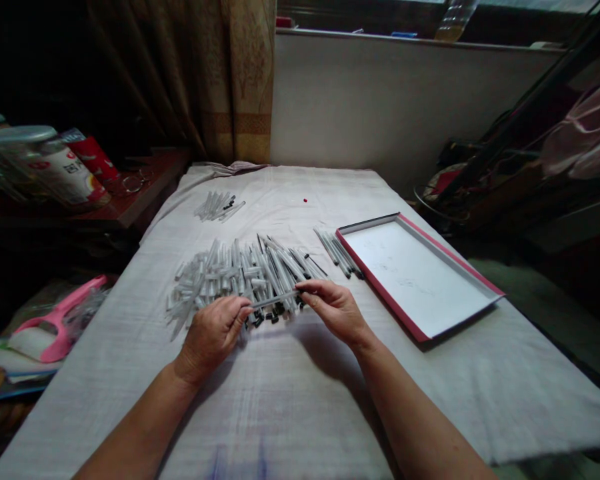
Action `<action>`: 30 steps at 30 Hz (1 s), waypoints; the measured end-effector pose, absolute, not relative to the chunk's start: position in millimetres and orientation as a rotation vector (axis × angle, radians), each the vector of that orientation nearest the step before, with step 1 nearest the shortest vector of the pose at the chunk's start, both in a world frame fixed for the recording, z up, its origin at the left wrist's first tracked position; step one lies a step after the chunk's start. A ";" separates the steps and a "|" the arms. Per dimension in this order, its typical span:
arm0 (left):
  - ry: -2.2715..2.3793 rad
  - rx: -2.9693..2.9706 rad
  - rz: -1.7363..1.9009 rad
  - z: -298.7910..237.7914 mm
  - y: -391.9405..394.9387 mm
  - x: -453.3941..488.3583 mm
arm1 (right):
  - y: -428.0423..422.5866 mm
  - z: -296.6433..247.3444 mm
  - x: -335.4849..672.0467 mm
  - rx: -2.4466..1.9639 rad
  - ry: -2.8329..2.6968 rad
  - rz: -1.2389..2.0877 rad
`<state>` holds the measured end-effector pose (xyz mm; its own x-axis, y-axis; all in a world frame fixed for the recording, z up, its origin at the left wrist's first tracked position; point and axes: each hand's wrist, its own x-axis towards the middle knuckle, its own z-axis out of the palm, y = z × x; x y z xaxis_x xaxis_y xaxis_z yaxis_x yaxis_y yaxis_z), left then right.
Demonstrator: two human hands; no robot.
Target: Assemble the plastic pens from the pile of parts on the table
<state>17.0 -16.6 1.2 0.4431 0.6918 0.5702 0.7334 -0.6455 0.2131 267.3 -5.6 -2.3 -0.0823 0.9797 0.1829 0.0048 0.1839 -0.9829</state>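
Note:
A clear pen barrel (274, 301) stretches between my two hands, lying nearly level above the front of a large heap. My left hand (215, 330) pinches its left end, and my right hand (336, 312) pinches the other end, where a small dark tip shows. Beneath and behind the hands spreads the heap of clear pen parts (215, 267), with dark refills (280, 260) toward its right side. Several black plugs or caps (273, 315) lie at its front edge. To the right, a row of pens with dark ends (337, 253) rests beside a shallow box lid.
The pink-edged box lid (415, 320) has a white inside. A smaller pile of clear parts (215, 205) and a tiny red piece (305, 200) lie farther back on the white cloth (290, 413). Jars (55, 167) and pink scissors (55, 327) are at the left.

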 end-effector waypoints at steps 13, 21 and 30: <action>-1.292 -2.619 -1.006 -0.2 -15.7 16.0 | -5.0 -0.2 268.8 -1.109 -1.437 1.030; -1.307 -2.652 -0.964 0.3 -15.9 17.6 | -5.5 0.4 270.3 -1.151 -1.453 1.053; -1.377 -2.698 -0.967 -2.0 -16.1 16.2 | -3.6 -4.0 270.6 -1.201 -1.469 1.112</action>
<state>16.2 -16.1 -2.0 0.4399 0.7462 0.4997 0.7231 -0.6243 0.2956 270.6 -3.6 -4.0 -0.1149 0.9881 0.1018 0.1700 0.1205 -0.9780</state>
